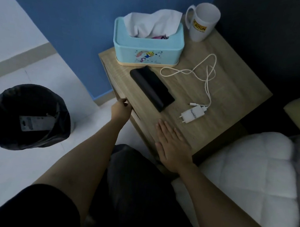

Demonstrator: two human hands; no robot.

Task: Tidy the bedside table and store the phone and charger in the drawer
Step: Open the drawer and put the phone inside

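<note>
- The round black-lined waste bin (pixel 27 117) stood well left of the left hand (pixel 120 111).
- The left hand's fingers curled over the wooden bedside table's (pixel 230 96) drawer edge (pixel 128 101).
- The dark rectangular phone (pixel 152 87) lay beyond the right hand (pixel 172 146), which was flat, fingers together, on the tabletop.
- The white charger with its cable (pixel 192 114) lay just beyond that hand.

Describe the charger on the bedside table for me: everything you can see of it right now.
The charger is a white wall adapter with two round metal pins pointing toward the table's near edge. It lies flat on the wooden bedside table, right of the black phone and apart from it. A thin white cable is plugged into its far end and runs in loose, untidy loops toward the tissue box; its free connector lies by the adapter. Faint print marks its top face. Neither hand touches it.
</note>
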